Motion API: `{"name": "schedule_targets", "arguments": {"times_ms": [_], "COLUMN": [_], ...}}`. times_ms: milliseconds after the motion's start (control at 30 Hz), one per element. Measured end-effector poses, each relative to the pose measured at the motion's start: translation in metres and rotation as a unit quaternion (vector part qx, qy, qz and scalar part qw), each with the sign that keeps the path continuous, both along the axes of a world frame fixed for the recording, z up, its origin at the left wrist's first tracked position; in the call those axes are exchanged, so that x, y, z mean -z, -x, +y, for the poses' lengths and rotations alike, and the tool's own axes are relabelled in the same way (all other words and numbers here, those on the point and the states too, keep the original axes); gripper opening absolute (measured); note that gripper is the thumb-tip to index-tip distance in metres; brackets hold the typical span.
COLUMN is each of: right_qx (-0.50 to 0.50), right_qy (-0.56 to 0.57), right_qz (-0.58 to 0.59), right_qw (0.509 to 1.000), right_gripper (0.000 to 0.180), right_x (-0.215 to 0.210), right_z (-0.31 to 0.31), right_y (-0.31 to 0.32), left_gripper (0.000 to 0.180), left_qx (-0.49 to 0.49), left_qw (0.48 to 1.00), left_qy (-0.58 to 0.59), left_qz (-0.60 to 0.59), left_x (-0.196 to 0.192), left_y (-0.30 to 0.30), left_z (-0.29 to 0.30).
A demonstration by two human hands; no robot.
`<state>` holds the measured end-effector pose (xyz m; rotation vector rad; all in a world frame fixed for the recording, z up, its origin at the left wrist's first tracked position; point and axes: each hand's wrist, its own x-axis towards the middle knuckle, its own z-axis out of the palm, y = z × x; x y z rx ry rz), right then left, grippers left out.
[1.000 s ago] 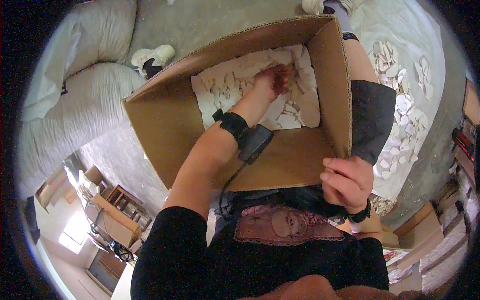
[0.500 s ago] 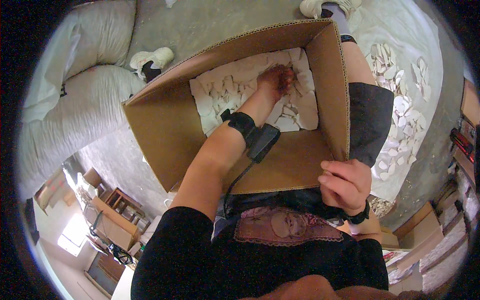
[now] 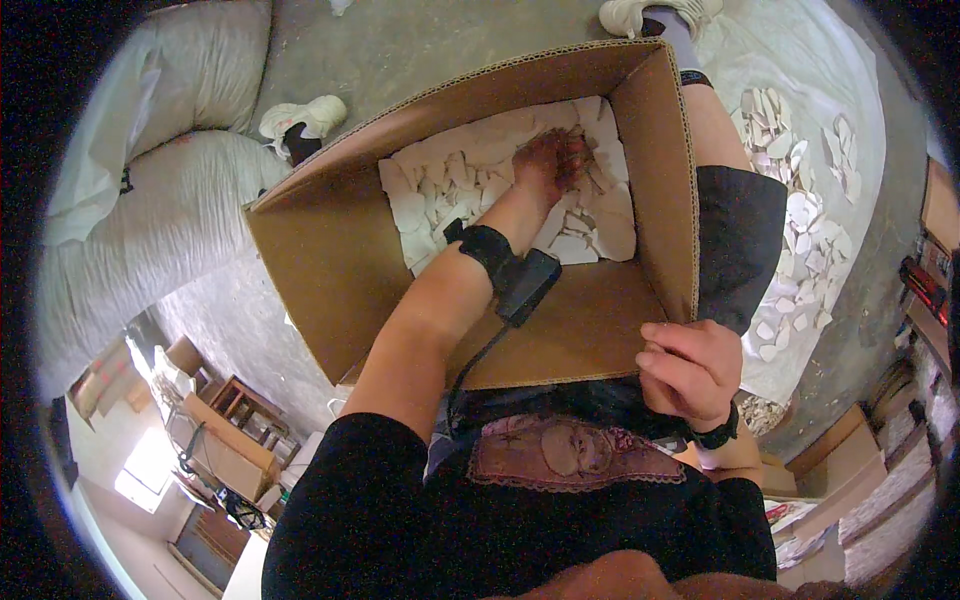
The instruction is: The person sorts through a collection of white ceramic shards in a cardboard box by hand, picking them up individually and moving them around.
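Note:
An open cardboard box (image 3: 345, 290) sits in front of me, tilted so that its inside faces me. Across its bottom lie white, flat, broken pieces (image 3: 440, 190) in flake-like shapes, packed at the left and along the edges. My left hand (image 3: 550, 165) reaches deep into the box, at the right part of the pieces. Its fingers look spread over them, though dim and partly blurred; no held piece shows. My right hand (image 3: 695, 370) is curled at the box's near right corner, fingers over the rim. A black strap with a small dark device (image 3: 528, 285) is on my left forearm.
Right of the box, a white sheet (image 3: 850, 80) on the floor carries many similar white pieces (image 3: 810, 250). Large, stuffed white sacks (image 3: 190, 190) stand at the left. My shoes (image 3: 303, 120) flank the box's far side. Cardboard and shelving (image 3: 840, 465) are at lower right.
My left hand's fingers have spread a little, while the hand stays at nearly the same spot in the box. My right hand and the box have not visibly moved.

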<state>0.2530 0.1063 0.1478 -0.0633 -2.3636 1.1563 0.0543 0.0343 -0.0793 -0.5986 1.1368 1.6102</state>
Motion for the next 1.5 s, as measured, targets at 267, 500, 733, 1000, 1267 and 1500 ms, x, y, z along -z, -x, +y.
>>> {"name": "schedule_targets", "arguments": {"times_ms": [267,500,733,1000,1267,1500], "right_qx": [0.013,0.005,0.020,0.024,0.009,0.017], "right_qy": [-0.019,-0.017,-0.011,-0.029,0.000,-0.001], "right_qz": [0.003,-0.004,-0.005,-0.007,0.002,0.011], "right_qw": [1.000,1.000,1.000,0.999,1.000,1.000], "right_gripper": [0.026,0.025,0.025,0.025,0.024,0.024], "right_x": [0.004,0.003,0.001,0.002,0.001,0.001], "right_z": [0.001,0.003,-0.002,-0.002,-0.002,-0.001], "right_y": [-0.003,-0.005,-0.002,-0.002,0.002,0.001], "left_gripper": [0.019,0.021,0.026,0.032,0.025,0.021], "left_qx": [0.005,0.158,0.488,0.527,0.562,0.570], "left_qw": [0.999,0.979,0.716,0.562,0.492,0.576], "left_qy": [0.039,0.075,0.203,0.188,0.141,0.101], "left_qz": [-0.001,0.105,0.456,0.609,0.650,0.577], "left_x": [-0.007,-0.039,-0.065,-0.049,-0.034,-0.032], "left_y": [-0.002,0.034,0.059,0.034,0.028,0.058], "left_z": [0.010,-0.047,-0.088,-0.063,-0.026,-0.038]}}
